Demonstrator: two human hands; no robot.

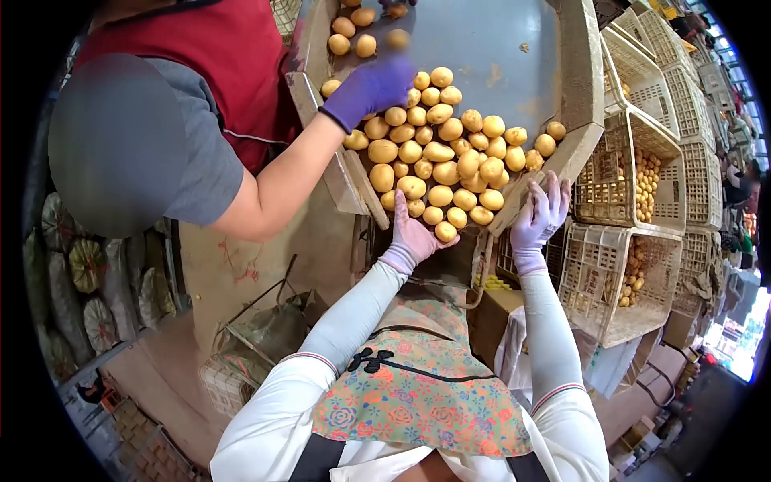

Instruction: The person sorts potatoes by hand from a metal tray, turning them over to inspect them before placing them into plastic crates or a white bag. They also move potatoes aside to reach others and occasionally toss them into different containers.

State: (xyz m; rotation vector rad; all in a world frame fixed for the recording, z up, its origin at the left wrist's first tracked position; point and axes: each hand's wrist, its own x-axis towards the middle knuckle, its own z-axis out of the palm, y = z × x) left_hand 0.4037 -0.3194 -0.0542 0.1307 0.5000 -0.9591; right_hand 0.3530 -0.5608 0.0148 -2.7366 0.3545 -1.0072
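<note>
Many potatoes (438,173) lie heaped at the narrow lower end of the chute (498,40), just above both hands. The left hand (414,233) is nearer, open and cupped against the lowest potato (446,231). The right hand (542,213) rests with fingers spread on the chute's lower right edge.

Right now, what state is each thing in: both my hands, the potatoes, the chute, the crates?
left hand, open, cupped against the lowest potatoes at the chute mouth
right hand, open, fingers spread on the chute's right wall
potatoes, loose, piled at the narrow end
chute, upper part mostly bare
co-worker's gloved hand, resting on the pile
crates, stacked, partly filled with potatoes
</note>
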